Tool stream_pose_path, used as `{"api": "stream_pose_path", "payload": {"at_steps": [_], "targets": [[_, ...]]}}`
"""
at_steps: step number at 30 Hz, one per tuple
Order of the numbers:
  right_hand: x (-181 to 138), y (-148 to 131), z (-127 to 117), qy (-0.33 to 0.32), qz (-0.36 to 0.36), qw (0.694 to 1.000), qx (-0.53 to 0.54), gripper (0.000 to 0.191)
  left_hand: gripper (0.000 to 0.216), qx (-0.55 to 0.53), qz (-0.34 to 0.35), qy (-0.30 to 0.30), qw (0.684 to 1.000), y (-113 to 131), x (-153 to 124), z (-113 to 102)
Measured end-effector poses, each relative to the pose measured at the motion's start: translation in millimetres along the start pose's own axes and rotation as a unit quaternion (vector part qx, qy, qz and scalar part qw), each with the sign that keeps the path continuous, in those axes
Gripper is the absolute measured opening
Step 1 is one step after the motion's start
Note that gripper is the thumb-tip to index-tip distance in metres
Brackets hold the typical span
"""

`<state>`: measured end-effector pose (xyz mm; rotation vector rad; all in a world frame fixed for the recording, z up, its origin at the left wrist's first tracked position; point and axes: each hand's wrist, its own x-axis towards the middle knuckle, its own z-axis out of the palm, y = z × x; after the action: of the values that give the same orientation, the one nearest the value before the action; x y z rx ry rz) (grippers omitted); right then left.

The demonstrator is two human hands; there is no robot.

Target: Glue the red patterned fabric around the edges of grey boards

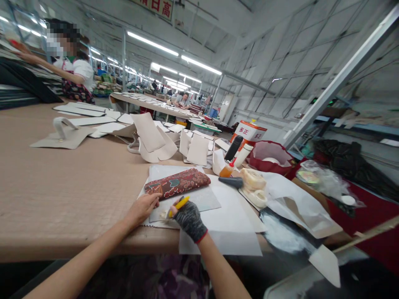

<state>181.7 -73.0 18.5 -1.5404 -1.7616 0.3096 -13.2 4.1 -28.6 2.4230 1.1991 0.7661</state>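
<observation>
A dark red padded piece with a floral pattern (177, 183) lies folded or rolled on a grey board (204, 201). My left hand (145, 209) is bare and pinches this piece at its near left corner. Just right of it, my right hand (189, 218), in a dark grey knitted glove with a red cuff, grips a yellow-handled brush (180, 206). The brush's pale tip points down and left, close over the board. White paper sheets (229, 222) lie under the board and reach over the table's front edge.
Beige bag panels (152, 141) and a panel with a handle (64, 133) lie farther back on the table (62, 187). At the right stand a black bottle (233, 147), an orange glue bottle (227, 168), tape rolls (254, 187) and a tin (247, 132). A co-worker (73, 70) stands at the far left.
</observation>
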Motion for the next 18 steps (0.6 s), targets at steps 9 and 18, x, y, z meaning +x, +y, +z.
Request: {"api": "stream_pose_path", "payload": {"at_steps": [9,18], "targets": [[8,56,-37,0.061,0.042,0.997,0.037,0.028,0.016,0.101,0.083,-0.157,0.979,28,6,-36],[1,169,-121,0.245,0.161,0.946,-0.139,0.036,0.031,0.240,0.119,-0.163,0.950,40,15,-27]]}}
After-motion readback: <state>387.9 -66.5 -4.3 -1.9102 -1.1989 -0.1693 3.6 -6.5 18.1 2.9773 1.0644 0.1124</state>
